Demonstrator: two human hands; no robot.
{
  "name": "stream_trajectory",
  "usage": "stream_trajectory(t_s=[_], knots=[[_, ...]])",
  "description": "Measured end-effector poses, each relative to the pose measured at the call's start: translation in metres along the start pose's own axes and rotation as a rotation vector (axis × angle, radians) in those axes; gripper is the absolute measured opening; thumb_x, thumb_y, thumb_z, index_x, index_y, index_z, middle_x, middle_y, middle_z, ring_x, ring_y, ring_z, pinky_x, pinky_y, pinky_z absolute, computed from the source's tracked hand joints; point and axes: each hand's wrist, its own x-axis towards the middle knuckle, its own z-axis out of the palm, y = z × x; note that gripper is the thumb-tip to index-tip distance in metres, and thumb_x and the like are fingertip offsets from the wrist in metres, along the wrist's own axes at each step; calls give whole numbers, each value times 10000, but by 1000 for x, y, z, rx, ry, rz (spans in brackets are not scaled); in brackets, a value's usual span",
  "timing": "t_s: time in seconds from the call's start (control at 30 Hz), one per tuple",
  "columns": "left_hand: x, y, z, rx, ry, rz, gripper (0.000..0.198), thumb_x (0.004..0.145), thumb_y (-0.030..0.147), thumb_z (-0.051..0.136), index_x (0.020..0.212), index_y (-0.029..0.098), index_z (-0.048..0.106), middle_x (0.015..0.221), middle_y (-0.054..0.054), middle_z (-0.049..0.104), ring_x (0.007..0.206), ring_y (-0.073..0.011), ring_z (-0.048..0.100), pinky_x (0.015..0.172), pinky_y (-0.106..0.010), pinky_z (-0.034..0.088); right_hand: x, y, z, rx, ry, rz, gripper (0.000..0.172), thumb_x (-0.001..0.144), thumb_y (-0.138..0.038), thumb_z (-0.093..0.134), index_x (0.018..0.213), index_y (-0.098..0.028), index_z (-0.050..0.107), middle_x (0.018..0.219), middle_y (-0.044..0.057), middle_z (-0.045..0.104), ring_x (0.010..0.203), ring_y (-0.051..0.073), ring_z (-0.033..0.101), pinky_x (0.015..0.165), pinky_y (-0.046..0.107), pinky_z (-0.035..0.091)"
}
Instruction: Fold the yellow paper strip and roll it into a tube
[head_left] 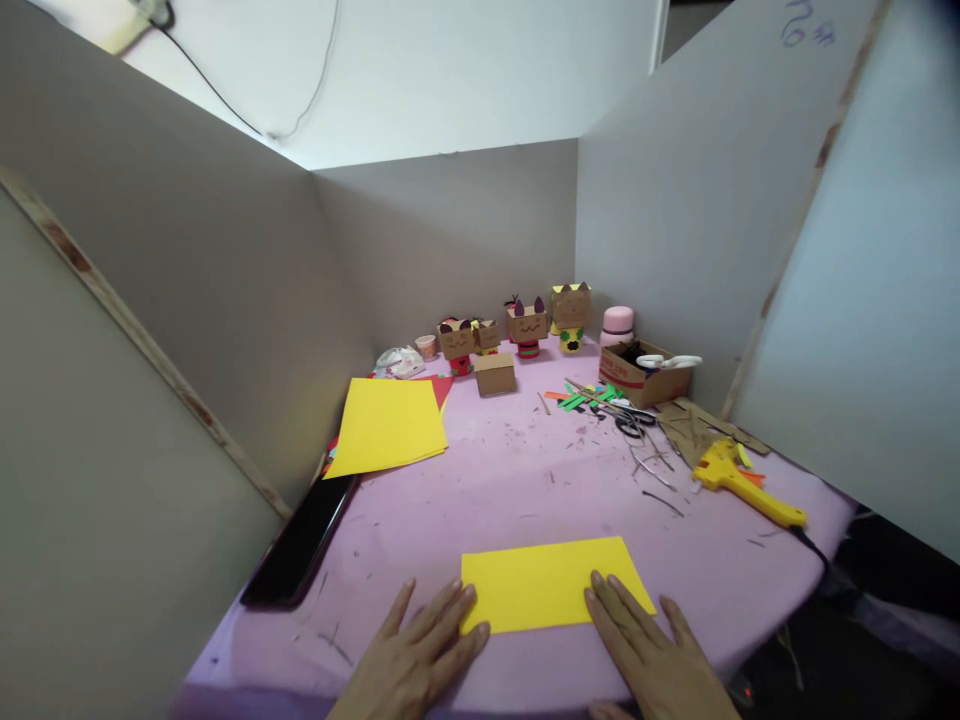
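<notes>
While one yellow sheet (544, 590) lies flat near the front edge of the purple table (480, 490), both hands touch it, palms down. Left hand (412, 650): fingers slightly spread, tips at the sheet's left edge. Right hand (652, 645): three fingers close together on its right part, little finger apart. Also on the table: larger yellow paper (390, 425) and phone (300, 550), left; small box (495, 375), far middle; scissors (630, 427) and yellow glue gun (742, 485), right.

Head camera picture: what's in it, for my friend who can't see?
A left hand and a right hand rest on opposite ends of a yellow sheet on a purple table. Beyond stand cardboard figures; a yellow glue gun lies at right.
</notes>
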Motion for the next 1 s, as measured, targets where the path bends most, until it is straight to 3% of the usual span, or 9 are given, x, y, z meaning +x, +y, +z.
stream_trajectory(t_s=[0.3, 0.4, 0.47, 0.53, 0.6, 0.67, 0.73, 0.83, 1.0], knots=[[-5, 12, -29, 116, 94, -212, 625, 669, -53, 336, 1195, 228, 522, 1221, 7, 594, 1105, -145, 517, 1078, -379, -84, -1, 5, -5, 95, -33, 16, 778, 860, -528, 383, 1354, -208, -127, 1363, 157, 246, 1185, 367, 404, 790, 647, 438], [19, 25, -19, 58, 221, -318, 635, 717, -55, 314, 1306, 167, 398, 1254, -41, 566, 1188, -140, 453, 1087, -327, 65, 17, -3, -23, 159, -66, 51, 710, 855, -523, 393, 1382, -199, 45, 1374, 146, 232, 1215, 377, 360, 823, 669, 395], [46, 34, -11, -57, 315, -365, 596, 797, 32, 317, 1377, 158, 260, 1273, -79, 543, 1224, -169, 421, 1038, -344, 249, 38, -14, -32, 221, -105, 59, 641, 857, -514, 385, 1370, -162, 230, 1370, 145, 254, 1227, 379, 345, 845, 669, 376], [75, 40, -7, -285, 96, -460, 545, 844, 130, 319, 1383, 131, 237, 1347, -153, 426, 1234, -262, 411, 950, -449, 378, 60, -26, -32, 271, -87, 73, 623, 867, -510, 348, 1350, -118, 308, 1368, 154, 272, 1236, 364, 344, 885, 648, 356], [97, 41, -5, -461, -144, -575, 512, 849, 176, 304, 1354, 97, 306, 1382, -190, 328, 1252, -334, 359, 929, -566, 363, 76, -33, -22, 291, -24, 117, 626, 860, -506, 360, 1349, -116, 322, 1369, 139, 306, 1242, 344, 348, 928, 616, 338], [108, 39, -5, -559, -274, -638, 504, 848, 215, 305, 1330, 72, 345, 1390, -203, 280, 1266, -359, 312, 936, -627, 310, 82, -31, -9, 284, -5, 102, 663, 831, -540, 403, 1339, -117, 351, 1353, 143, 349, 1221, 349, 380, 925, 586, 362], [107, 37, -4, -596, -273, -644, 515, 855, 266, 312, 1332, 72, 336, 1393, -203, 273, 1272, -353, 302, 944, -629, 294, 78, -22, -2, 262, -26, 81, 711, 797, -578, 439, 1330, -112, 370, 1344, 160, 361, 1200, 367, 403, 903, 576, 390], [96, 33, -3, -591, -235, -664, 532, 867, 310, 292, 1346, 78, 305, 1400, -194, 273, 1276, -340, 306, 948, -612, 301, 61, -3, -11, 246, -125, 128, 737, 810, -568, 418, 1347, -72, 324, 1374, 184, 277, 1236, 378, 336, 916, 593, 368], [81, 22, -7, -652, -271, -726, 530, 868, 292, 260, 1346, 71, 318, 1417, -173, 299, 1290, -313, 301, 987, -571, 275, 34, 26, -39, 290, -209, 387, 550, 905, -389, 265, 1367, -90, 289, 1416, 126, 240, 1295, 299, 255, 993, 581, 272]])
